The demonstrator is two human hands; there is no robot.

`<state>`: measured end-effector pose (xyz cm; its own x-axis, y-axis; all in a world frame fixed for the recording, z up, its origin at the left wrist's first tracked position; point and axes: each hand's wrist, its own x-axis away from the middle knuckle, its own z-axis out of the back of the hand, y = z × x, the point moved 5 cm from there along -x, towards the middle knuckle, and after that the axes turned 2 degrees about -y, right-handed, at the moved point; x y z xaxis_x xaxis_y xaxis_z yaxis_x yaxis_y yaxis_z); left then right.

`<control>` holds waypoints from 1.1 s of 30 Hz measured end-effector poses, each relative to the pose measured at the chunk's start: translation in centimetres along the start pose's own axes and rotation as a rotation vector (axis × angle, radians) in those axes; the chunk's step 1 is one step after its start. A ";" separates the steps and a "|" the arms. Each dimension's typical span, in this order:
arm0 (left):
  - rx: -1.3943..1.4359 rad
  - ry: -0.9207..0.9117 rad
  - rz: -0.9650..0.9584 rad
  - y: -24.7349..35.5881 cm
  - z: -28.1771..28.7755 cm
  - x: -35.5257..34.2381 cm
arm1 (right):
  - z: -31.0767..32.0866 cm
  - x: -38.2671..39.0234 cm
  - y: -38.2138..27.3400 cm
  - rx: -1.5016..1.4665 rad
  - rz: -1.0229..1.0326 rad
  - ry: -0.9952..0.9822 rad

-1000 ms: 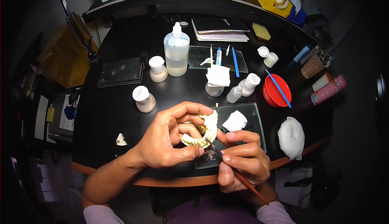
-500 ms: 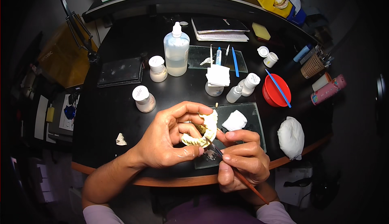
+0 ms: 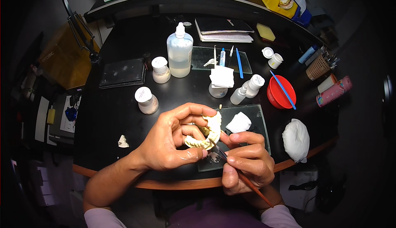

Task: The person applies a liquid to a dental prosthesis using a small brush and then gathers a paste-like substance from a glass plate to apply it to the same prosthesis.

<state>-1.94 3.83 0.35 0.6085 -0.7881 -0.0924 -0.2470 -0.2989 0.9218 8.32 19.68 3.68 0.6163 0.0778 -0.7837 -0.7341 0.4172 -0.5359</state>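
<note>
Basically, we clamp one cream dental cast (image 3: 205,134) in our left hand (image 3: 169,143) just above the glass slab (image 3: 259,125), while our right hand (image 3: 246,164) pinches one thin brush (image 3: 243,178). The brush's long axis runs lower right to upper left, its tip touching the cast's right side. Count: two hands, one cast, one brush.

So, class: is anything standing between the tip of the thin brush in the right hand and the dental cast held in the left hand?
Nothing visible: the brush tip reaches the dental cast teeth directly.
</note>
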 end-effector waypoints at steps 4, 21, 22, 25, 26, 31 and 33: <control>-0.005 0.003 0.005 -0.3 0.1 -0.1 | 0.0 0.3 0.2 -0.007 -0.013 -0.001; 0.005 -0.009 -0.005 -0.2 0.0 0.1 | 0.0 0.4 0.0 0.011 0.012 -0.003; 0.011 -0.007 -0.006 -0.2 -0.1 0.1 | 0.0 0.4 -0.1 0.011 0.012 -0.003; -0.007 -0.013 -0.008 -0.4 -0.1 0.2 | 0.3 0.6 -0.1 -0.012 -0.005 -0.001; -0.001 -0.012 -0.002 -0.5 0.0 0.2 | 0.5 0.6 0.0 -0.024 -0.009 0.019; -0.041 0.055 -0.003 0.2 0.4 -0.3 | 3.2 1.6 0.2 0.150 -0.061 0.035; -0.092 0.070 -0.034 0.4 0.5 -0.2 | 3.5 3.4 1.1 0.143 -0.188 0.066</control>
<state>-2.55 3.59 0.58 0.6670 -0.7383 -0.1006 -0.1569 -0.2712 0.9496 10.63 23.59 1.54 0.7150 -0.0706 -0.6955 -0.5572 0.5433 -0.6280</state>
